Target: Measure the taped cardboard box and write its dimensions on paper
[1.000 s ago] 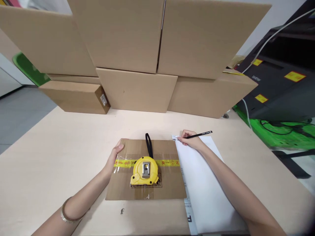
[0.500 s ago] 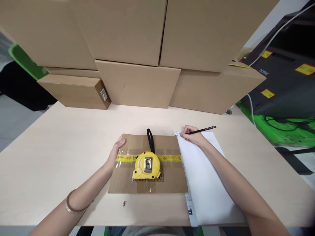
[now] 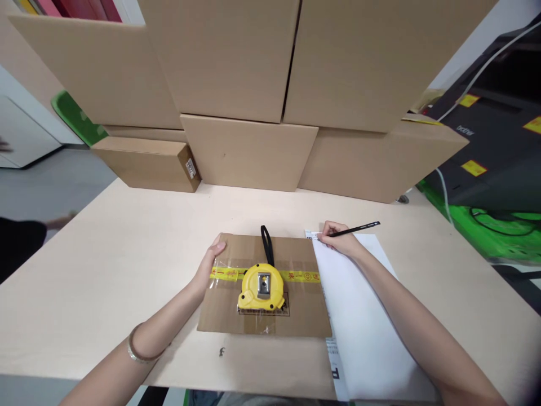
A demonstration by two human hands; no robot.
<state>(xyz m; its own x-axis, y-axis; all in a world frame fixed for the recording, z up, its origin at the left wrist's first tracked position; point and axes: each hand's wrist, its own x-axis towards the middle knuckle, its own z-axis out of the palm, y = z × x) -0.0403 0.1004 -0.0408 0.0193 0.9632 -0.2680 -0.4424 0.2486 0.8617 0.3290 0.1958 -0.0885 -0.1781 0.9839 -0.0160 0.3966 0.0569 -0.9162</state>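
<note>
My left hand [image 3: 212, 260] grips the left edge of a taped cardboard box [image 3: 304, 313], its thumb over the top corner. On the box lies a yellow tape measure [image 3: 260, 287] with a black wrist strap [image 3: 267, 245] pointing away from me. My right hand [image 3: 340, 239] is closed round a black pencil [image 3: 359, 228], its tip by the upper left corner of a white sheet of paper [image 3: 359, 316]. Under the paper's left side a printed strip [image 3: 332, 361] shows. The box's right edge meets the paper.
Large cardboard boxes [image 3: 249, 152] stand along the back of the table [image 3: 139, 237]. A smaller carton [image 3: 143, 163] sits at the back left. To the right is a dark printer [image 3: 499, 152] on a green surface [image 3: 477, 237]. Part of another person [image 3: 21, 242] shows at far left.
The whole view has shifted, so things appear slightly further right and lower. Both hands keep their holds. The person at far left has moved.
</note>
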